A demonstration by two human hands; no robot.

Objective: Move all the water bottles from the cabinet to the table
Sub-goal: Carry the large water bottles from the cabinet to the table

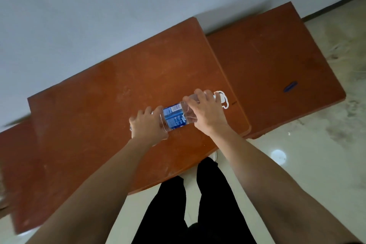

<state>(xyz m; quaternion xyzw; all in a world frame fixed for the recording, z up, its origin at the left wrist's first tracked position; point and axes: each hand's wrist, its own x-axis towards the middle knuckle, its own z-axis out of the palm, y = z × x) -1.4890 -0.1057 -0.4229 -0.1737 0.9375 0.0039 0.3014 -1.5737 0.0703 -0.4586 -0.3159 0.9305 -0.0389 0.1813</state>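
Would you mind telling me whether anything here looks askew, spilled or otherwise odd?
No spill or damage shows. One oddity: the clear plastic water bottle with a blue label lies sideways over the reddish-brown wooden table, gripped by the left hand and the right hand, not standing upright.

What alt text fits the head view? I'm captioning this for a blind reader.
Two bare hands, left hand and right hand, hold a large clear plastic water bottle with a blue label sideways over a reddish-brown wooden table. A white handle shows at its right end.
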